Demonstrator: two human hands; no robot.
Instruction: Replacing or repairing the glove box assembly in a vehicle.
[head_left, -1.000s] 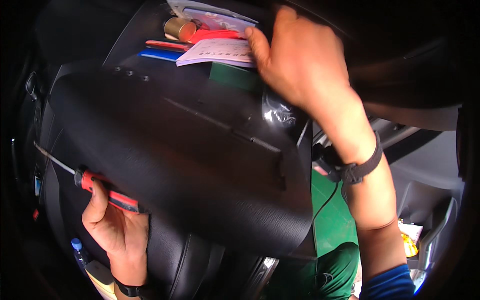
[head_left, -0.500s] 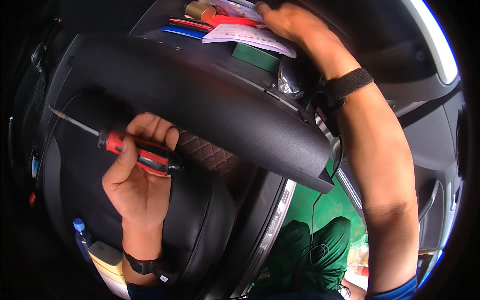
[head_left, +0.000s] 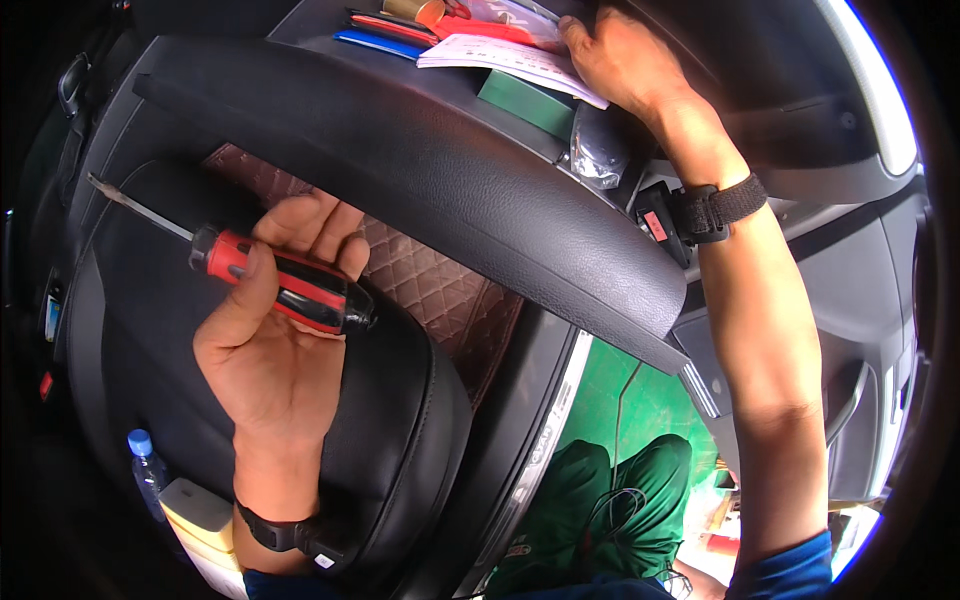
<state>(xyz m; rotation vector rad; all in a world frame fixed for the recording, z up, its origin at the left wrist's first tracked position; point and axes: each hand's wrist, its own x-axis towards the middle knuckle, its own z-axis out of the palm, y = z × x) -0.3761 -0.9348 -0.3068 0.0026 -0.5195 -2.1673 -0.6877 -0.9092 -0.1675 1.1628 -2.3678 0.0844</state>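
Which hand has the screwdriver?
The left hand: its thumb crosses the screwdriver's red-and-black handle; the right hand is beside papers in the glove compartment.

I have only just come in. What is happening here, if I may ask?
A person's two hands are busy around an open glove compartment. The left hand holds a red-and-black screwdriver over the black seat, its tip pointing left. The right hand is up at the compartment, beside the white papers; it is partly hidden, so I cannot tell whether it grips anything.
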